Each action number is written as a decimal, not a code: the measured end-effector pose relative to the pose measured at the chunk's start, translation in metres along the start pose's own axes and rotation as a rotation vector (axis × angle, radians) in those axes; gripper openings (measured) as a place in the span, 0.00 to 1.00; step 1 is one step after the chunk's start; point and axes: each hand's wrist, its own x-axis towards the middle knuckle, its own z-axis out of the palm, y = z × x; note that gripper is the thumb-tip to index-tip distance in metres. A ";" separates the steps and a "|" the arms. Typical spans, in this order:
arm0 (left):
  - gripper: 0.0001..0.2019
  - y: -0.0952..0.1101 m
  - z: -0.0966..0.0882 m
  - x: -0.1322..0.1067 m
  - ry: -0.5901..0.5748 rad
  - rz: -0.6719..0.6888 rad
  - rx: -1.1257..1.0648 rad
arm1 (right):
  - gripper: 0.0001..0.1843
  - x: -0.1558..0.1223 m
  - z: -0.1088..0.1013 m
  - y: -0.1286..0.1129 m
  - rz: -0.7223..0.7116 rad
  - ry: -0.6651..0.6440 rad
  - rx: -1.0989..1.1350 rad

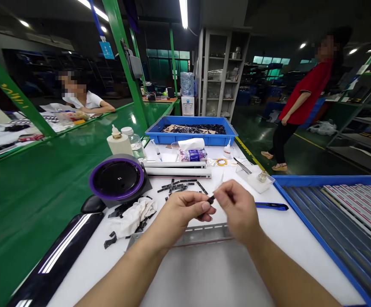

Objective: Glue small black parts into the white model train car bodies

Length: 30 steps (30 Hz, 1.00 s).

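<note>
1. The left hand [190, 208], near the middle of the frame, has its thumb and finger pinched on a small, dark black piece [211, 199].
2. The right hand [238, 209], just right of the middle, has its thumb and finger bent in at the piece's right end. I cannot tell if they grip it or only touch it.
3. The small piece is up between the two hands, above the white, flat table top [287, 243].
4. Below the hands lies a long, gray strip with white dashes [204, 233]. The wrists and arms hide some of it.
5. Up and left of the hands is a loose heap of thin, flat black strips [176, 186]. Farther left is a crumpled white cloth [135, 218].
6. Right of the right hand lies a blue and black cutter knife [271, 206], apart from it.
7. The step in hand looks like working on the small piece with both hands. I think the next move calls for a soft, steady pinch with the left hand and careful right fingertips, because the piece is so little and easy to drop.
</note>
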 end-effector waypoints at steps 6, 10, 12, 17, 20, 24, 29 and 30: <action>0.12 0.005 -0.009 0.001 0.161 0.076 0.146 | 0.16 0.023 -0.014 0.000 0.200 0.173 0.498; 0.19 0.002 -0.014 0.009 0.406 0.186 0.169 | 0.14 0.022 -0.013 0.011 0.346 -0.015 0.394; 0.18 0.000 -0.015 0.012 0.428 0.210 0.105 | 0.12 0.019 -0.008 0.020 0.412 -0.095 0.325; 0.14 -0.003 -0.014 0.013 0.355 0.192 0.013 | 0.13 0.011 0.003 0.025 0.292 -0.199 0.143; 0.14 -0.004 -0.013 0.013 0.319 0.174 0.030 | 0.14 0.007 0.002 0.016 0.224 -0.154 0.054; 0.12 -0.002 -0.013 0.011 0.341 0.205 0.328 | 0.13 0.007 -0.003 0.004 0.181 -0.106 -0.024; 0.08 0.002 -0.011 0.003 0.232 0.280 0.873 | 0.13 0.016 -0.012 0.011 0.265 -0.129 0.144; 0.08 0.001 -0.011 0.001 0.180 0.334 0.903 | 0.14 0.018 -0.013 0.013 0.361 -0.193 0.261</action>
